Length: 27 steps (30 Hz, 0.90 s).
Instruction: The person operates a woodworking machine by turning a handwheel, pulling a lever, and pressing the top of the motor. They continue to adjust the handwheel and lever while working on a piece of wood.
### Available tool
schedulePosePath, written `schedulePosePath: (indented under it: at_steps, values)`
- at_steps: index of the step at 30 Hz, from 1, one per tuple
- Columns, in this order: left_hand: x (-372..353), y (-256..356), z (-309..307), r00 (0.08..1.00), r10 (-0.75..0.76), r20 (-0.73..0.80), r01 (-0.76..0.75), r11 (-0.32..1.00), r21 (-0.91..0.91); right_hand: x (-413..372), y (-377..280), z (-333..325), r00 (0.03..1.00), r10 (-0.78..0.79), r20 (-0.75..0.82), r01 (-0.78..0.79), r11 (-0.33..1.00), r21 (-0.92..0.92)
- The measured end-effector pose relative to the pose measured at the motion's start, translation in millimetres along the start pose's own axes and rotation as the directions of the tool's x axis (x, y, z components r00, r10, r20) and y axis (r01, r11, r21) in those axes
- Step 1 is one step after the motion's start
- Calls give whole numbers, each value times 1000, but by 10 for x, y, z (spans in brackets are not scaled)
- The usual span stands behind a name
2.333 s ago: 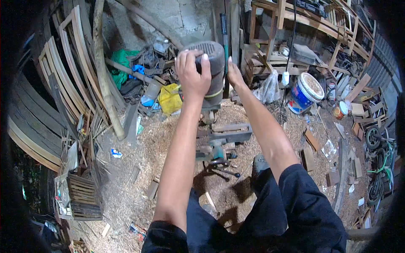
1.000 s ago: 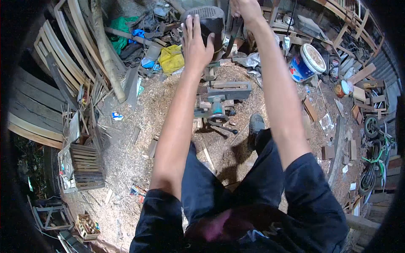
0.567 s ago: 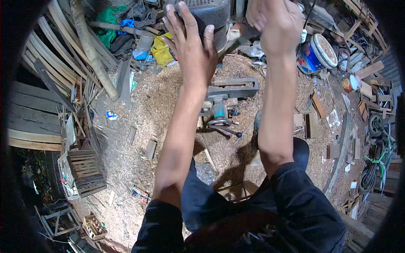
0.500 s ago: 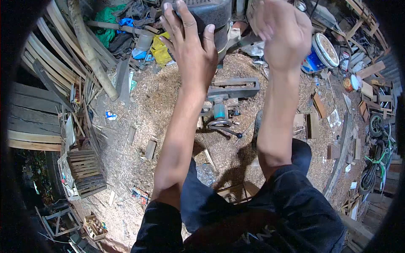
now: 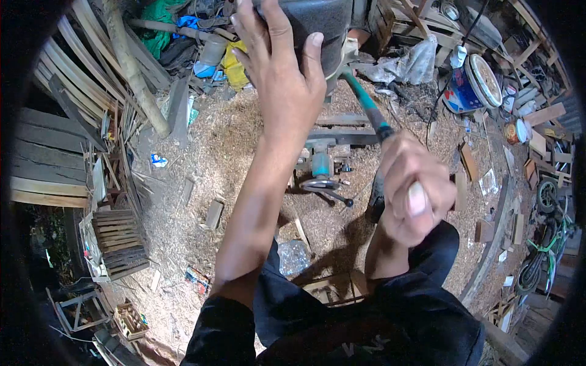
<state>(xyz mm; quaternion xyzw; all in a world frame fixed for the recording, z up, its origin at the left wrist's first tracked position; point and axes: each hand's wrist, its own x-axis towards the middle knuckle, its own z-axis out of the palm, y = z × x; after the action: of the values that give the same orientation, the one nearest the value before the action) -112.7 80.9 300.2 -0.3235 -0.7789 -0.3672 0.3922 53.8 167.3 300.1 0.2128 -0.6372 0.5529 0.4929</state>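
Note:
My left hand [image 5: 287, 85] lies with spread fingers against the side of a dark machine housing [image 5: 323, 30] at the top of the view. A green lever [image 5: 365, 100] with a black lower end slopes out from beside that housing. Around its near end my right hand [image 5: 416, 192] is closed in a fist, thumb toward the camera. Below the housing sits a metal vise-like part [image 5: 348, 139] with a green body [image 5: 320, 163]. A handwheel [image 5: 320, 183] and a ball-ended crank [image 5: 348, 202] are at its front.
Wood shavings [image 5: 189, 226] cover the floor. Long curved boards and a pole [image 5: 131, 73] lean at the left, above a slatted crate [image 5: 119, 244]. A blue-and-white bucket [image 5: 467, 88] stands at the right, with wood scraps and a small bicycle [image 5: 543, 238] beyond.
My right hand has come down and toward me from the top of the view, and now grips the lever. My left hand stays on the housing, while the view has shifted slightly.

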Motion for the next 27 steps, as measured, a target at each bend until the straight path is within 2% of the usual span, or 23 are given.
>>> schedulePosePath:
  at_steps: [1, 3, 4, 5, 6, 8, 10, 11, 12, 13, 15, 16, 18, 20, 21, 22, 23, 24, 25, 26, 27]
  values:
    - [-9, 64, -14, 1000, 14, -5, -14, 999, -35, -16, -25, 11, 996, 72, -62, -73, 997, -15]
    - [30, 149, -50, 1000, 6, -26, -9, 994, -110, 18, -50, -8, 991, 134, -21, -134, 991, -16]
    - [41, 151, -71, 1000, -18, 4, 18, 996, -91, 60, -70, -37, 987, 160, 0, -159, 987, -21]
    - [36, 141, -98, 999, -45, 30, 47, 996, -72, 101, -107, -111, 975, 192, 108, -182, 979, -95]
    - [-4, 134, -131, 995, -74, 62, 78, 995, -57, 113, -174, -133, 928, 347, 138, -340, 937, -76]
    - [-44, 88, -213, 991, -81, 108, 97, 983, -156, 247, -321, -163, 773, 604, 192, -605, 794, -63]
    - [-214, 107, -333, 982, -108, 154, 139, 967, -212, 527, -479, -63, 555, 819, 148, -789, 574, -218]
    - [-385, 80, -347, 973, -127, 191, 166, 963, -210, 594, -447, -108, 431, 890, 149, -860, 455, -232]
    - [-572, 34, -332, 964, -142, 226, 189, 960, -206, 627, -360, -96, 374, 920, 116, -898, 390, -202]
    - [-790, -3, -327, 945, -171, 277, 222, 961, -164, 505, -159, -119, 489, 870, 60, -791, 471, -390]
    - [-1362, -123, -250, 878, -232, 418, 298, 949, -100, 499, -149, -80, 474, 881, 10, -687, 376, -622]
    - [-1695, -216, -170, 823, -259, 505, 340, 937, -75, 652, -327, 0, 338, 941, -21, -705, 238, -668]
    - [-2341, -410, -11, 640, -288, 712, 443, 896, -36, 894, -522, 109, 41, 998, -44, -720, -1, -694]
    - [-2816, -554, 156, 365, -287, 886, 452, 886, 101, 1090, -456, 151, -279, 960, 2, -706, -204, -679]
    - [-3004, -568, 152, 432, -231, 872, 486, 874, -9, 898, -97, -61, -297, 952, 67, -731, -182, -658]
    - [-3163, -574, 168, 497, -184, 848, 512, 851, -116, 935, -130, 43, -280, 960, -32, -635, -210, -743]
    - [-3317, -575, 239, 706, -153, 691, 443, 858, -262, 958, -176, 119, -254, 959, -126, -533, -247, -809]
    - [-3341, -530, 292, 657, -277, 701, 585, 774, -243, 973, -176, 213, -216, 953, -212, -420, -287, -861]
    - [-3346, -491, 322, 678, -291, 676, 561, 798, -220, 969, -124, 301, -178, 919, -352, -284, -391, -876]
    - [-3366, -452, 333, 695, -306, 651, 540, 819, -192, 913, -47, 264, -152, 927, -344, -285, -374, -882]
    - [-3322, -400, 297, 679, -340, 651, 583, 788, -197, 874, -78, 276, -133, 932, -337, -289, -362, -886]
